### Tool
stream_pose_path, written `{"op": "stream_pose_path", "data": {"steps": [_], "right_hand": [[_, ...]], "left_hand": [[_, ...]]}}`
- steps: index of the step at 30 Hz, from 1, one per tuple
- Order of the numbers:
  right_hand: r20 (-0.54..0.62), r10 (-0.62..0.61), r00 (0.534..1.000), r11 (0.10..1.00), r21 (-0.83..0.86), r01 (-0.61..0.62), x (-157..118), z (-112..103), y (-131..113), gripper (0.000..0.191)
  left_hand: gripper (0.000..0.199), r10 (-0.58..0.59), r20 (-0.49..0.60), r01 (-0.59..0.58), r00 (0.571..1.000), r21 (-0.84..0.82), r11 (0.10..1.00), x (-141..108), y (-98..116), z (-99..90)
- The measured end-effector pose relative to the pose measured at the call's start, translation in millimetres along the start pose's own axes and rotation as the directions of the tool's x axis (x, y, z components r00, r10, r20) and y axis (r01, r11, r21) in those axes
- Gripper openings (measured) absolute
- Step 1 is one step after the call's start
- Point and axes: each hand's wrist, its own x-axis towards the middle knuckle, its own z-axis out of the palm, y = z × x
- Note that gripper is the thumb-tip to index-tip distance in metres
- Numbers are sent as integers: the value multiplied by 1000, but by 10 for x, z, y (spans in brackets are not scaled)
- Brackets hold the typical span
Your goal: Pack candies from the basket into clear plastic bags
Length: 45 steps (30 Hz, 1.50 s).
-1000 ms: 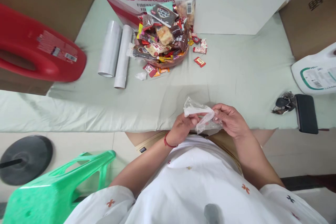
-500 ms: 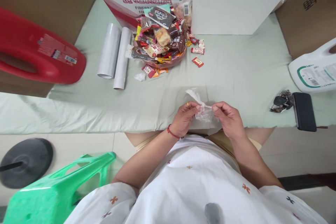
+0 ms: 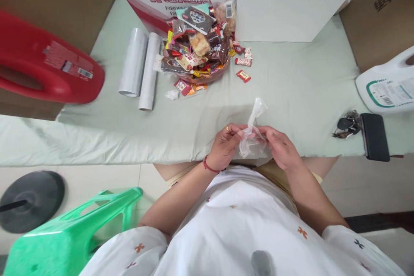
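Observation:
A thin, clear plastic bag [image 3: 254, 116] is stretched between my two hands, just over the table's near edge. Its twisted whitish end points up and away from me. My left hand [image 3: 225, 144], with a ring and a red string bracelet at the wrist, pinches the bag's left side. On the other side, my right hand [image 3: 282, 146] has thumb and fingers pressed together on the plastic. The crumpled lower part of the bag hangs between the fingertips.
Snacks and sweets fill a bowl [image 3: 207, 78], with loose sweets [image 3: 243, 76] beside it. Two white rolls [image 3: 134, 62], a red jug [image 3: 48, 60], a white jug [image 3: 388, 84], keys [image 3: 346, 124] and a phone [image 3: 375, 137] lie around. Boxes [image 3: 274, 4] line the back; a green stool [image 3: 54, 241] stands lower left.
The bag's twisted end has swung from upper left to upper right and stands higher. My right hand's fingers have shifted on the plastic; both hands remain in nearly the same place.

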Motion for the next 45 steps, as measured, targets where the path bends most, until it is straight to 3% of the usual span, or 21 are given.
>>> {"op": "stream_pose_path", "data": {"steps": [2, 5, 9, 11, 14, 17, 21, 24, 30, 38, 40, 42, 45], "right_hand": [[-5, 25, 1000, 999, 49, -25, 94, 53, -56, 38], [-124, 18, 992, 993, 121, -3, 203, 131, -79, 37], [-177, 16, 984, 979, 201, 21, 224, 207, -45, 36], [-167, 18, 986, 979, 202, 17, 205, 232, -28, 37], [-174, -1, 985, 993, 118, 22, 185, 239, -5, 38], [-185, -58, 981, 997, -52, 50, 179, 213, 32, 37], [-154, -76, 985, 987, -150, 53, 171, 166, 94, 37], [-188, -80, 979, 990, -130, 56, 154, 132, 116, 33], [-317, -178, 932, 969, -219, 110, 64, 105, 96, 29], [-363, -169, 916, 985, -102, 141, 25, 78, 149, 29], [-347, -169, 923, 985, -76, 152, 26, 60, 136, 30], [-318, -167, 933, 986, -67, 153, 25, 44, 111, 31], [-271, -169, 947, 985, -88, 151, 30, 24, 73, 33]], "left_hand": [[28, 46, 26, -48, 999, 75, 996, -2, -52, -22], [27, 90, 40, -94, 995, 129, 987, -17, -83, -61], [31, 73, -6, -73, 997, 60, 996, -53, -26, -70], [34, -5, -17, 4, 1000, -59, 998, -51, 13, -61], [36, -211, 7, 209, 977, -172, 963, 2, 40, -57], [33, -374, 37, 376, 927, -146, 915, 79, 21, -61], [36, -446, 68, 451, 893, -121, 884, 128, -6, -40], [33, -403, 52, 406, 914, -139, 903, 128, 1, -12], [44, -228, -152, 212, 962, -113, 971, 106, 3, 24], [46, -55, -243, 74, 968, 70, 995, 13, -48, 11], [46, -99, -233, 111, 967, 40, 993, 13, -15, -1], [45, -240, -174, 238, 955, -32, 971, 28, 40, -10], [49, -504, 41, 506, 863, -54, 861, 59, 119, -7]]}}
